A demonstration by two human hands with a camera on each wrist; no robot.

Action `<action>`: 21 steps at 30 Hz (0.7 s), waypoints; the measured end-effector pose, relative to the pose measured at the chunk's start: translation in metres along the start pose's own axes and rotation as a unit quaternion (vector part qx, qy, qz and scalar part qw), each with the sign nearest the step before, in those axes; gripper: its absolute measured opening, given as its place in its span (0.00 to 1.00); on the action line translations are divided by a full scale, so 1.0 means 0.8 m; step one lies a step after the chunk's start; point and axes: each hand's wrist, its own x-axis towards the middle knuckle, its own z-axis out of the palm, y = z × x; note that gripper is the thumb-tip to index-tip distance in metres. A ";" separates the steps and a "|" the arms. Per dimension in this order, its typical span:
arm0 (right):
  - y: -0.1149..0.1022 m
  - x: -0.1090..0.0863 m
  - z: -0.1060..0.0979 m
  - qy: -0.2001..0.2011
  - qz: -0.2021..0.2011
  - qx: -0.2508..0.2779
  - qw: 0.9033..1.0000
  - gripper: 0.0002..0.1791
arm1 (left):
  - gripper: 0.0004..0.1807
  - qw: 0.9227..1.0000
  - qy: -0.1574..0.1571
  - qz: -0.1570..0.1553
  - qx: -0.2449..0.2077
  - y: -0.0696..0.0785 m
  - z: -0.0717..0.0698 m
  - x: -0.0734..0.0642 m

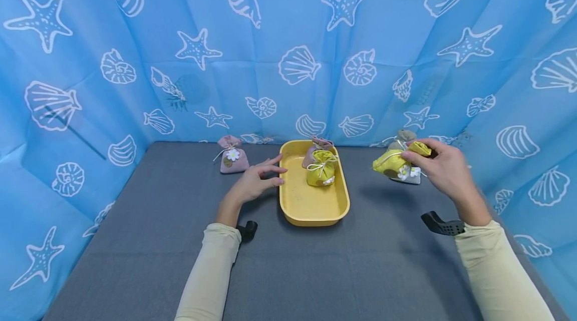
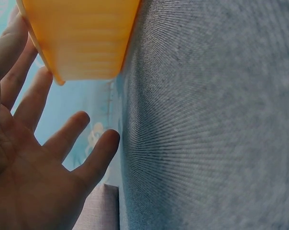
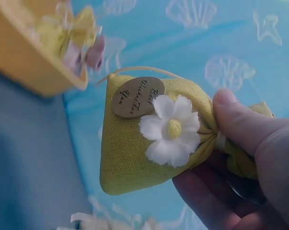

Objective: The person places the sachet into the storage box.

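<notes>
In the head view my right hand pinches a yellow drawstring pouch by its gathered neck, lifted above the table. The right wrist view shows this pouch's white flower and oval wooden tag. My left hand touches the left rim of a yellow tray with its fingers extended. Inside the tray, toward the back right, another yellow pouch stands in front of a pink pouch, which it partly hides.
Left of the tray a pink pouch with a white flower sits on the grey table. A grey pouch stands behind the lifted one, mostly hidden. A blue shell-patterned curtain closes off the back and sides.
</notes>
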 end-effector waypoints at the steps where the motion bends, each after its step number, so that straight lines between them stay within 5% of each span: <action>1: -0.008 0.001 0.001 -0.001 -0.005 0.010 1.000 0.32 | 0.20 1.000 0.000 -0.001 -0.001 0.000 0.000 0.000; 12: -0.081 0.013 0.036 -0.027 -0.094 0.086 0.992 0.23 | 0.21 1.000 0.001 0.007 -0.005 0.000 -0.001 -0.001; 21: -0.102 0.019 0.080 -0.081 -0.134 0.074 0.985 0.23 | 0.21 1.000 0.001 0.008 -0.004 -0.001 0.000 0.000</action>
